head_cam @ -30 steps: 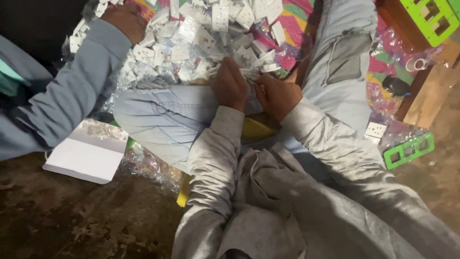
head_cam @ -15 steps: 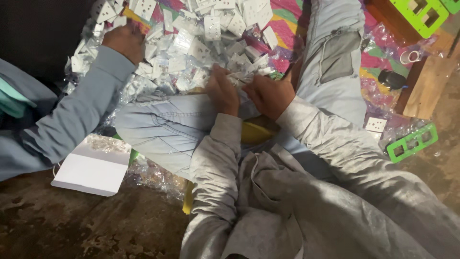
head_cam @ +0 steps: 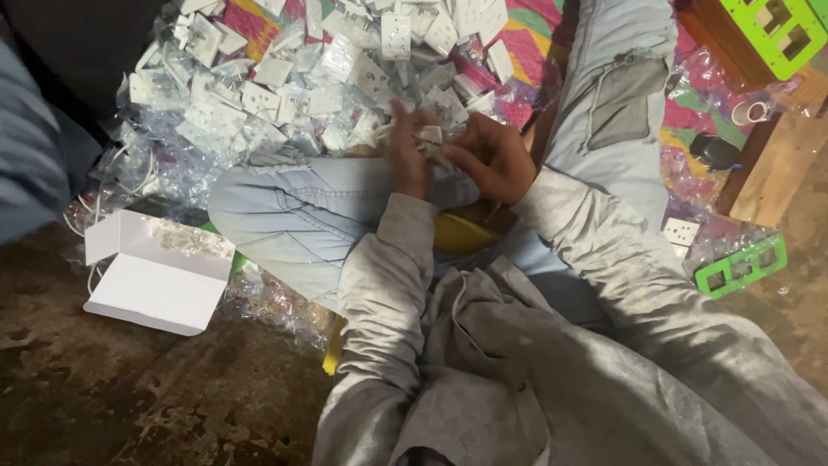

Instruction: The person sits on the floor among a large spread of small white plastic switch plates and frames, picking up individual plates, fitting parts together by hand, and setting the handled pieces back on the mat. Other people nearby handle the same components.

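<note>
Head view, person seated cross-legged on the floor, pale jeans and grey sleeves. Landmark: the heap of white switch plates (head_cam: 328,78), many in clear plastic wrap, spread over a colourful mat (head_cam: 535,52) just beyond the knees. Both hands meet at the near edge of the heap, above the left knee. Left hand (head_cam: 407,151): fingers held close together and curled, touching a small white plate piece (head_cam: 429,136) from its left side. Right hand (head_cam: 490,157): fingers bent and pressed together, pinching the same piece from its right side; thumb placement cannot be resolved because of motion blur. The piece sits between the two hands, just clear of the heap, its near side hidden by the fingers. Below the heap and under the crossed legs, a yellow object (head_cam: 461,233) shows in part. Left of the heap and nearer the camera, an open white cardboard box (head_cam: 155,285) lies on the dark floor, with crumpled clear wrap beside it. Well right of the heap: a brown wooden block (head_cam: 776,173), a green plastic frame (head_cam: 742,266) near it, one loose white plate (head_cam: 680,231) between frame and leg, and a second green frame (head_cam: 780,30) at the top corner. A blurred blue sleeve (head_cam: 34,147) of another person enters at the left edge, beside the heap.
</note>
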Motion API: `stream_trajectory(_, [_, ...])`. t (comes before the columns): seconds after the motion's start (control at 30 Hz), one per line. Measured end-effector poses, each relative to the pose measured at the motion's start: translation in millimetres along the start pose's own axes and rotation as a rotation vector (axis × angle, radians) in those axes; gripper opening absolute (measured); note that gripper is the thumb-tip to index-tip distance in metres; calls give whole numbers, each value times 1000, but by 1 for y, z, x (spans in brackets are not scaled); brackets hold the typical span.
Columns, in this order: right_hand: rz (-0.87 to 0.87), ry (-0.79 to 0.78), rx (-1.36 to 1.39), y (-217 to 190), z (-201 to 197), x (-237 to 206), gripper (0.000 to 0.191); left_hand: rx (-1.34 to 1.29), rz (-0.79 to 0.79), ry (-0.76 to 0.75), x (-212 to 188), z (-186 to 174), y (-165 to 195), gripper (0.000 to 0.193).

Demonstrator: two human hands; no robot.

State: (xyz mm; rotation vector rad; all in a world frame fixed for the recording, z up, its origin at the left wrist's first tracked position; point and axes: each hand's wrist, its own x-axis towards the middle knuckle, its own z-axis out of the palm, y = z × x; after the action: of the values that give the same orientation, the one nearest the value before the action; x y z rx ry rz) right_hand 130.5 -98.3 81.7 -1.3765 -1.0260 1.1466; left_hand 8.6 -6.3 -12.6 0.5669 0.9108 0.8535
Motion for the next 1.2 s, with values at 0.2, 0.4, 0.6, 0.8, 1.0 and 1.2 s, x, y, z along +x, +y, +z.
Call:
stream_trajectory(0.2, [13,-107,206,2,4,-1,19,-272,-274,-208,1,-8,0,68])
stream_trajectory(0.4, [83,-344,239,-2,-3,2,26,-416,-398,-328,4,-16,2,70])
stream_trajectory(0.6, [77,-375,-242,-13,-9,4,28,-430,-333,-312,-7,-15,7,64])
stream_trajectory(0.8, [-72,-428,-237,-2,-18,-15,26,-373,-123,75,-1,-26,10,48])
stream_trajectory(1.0, [-117,81,22,3,0,3,30,232,488,39,2,-9,2,44])
stream_trajectory(1.2, [84,394,-183,-11,3,9,24,295,445,-127,-32,30,4,30])
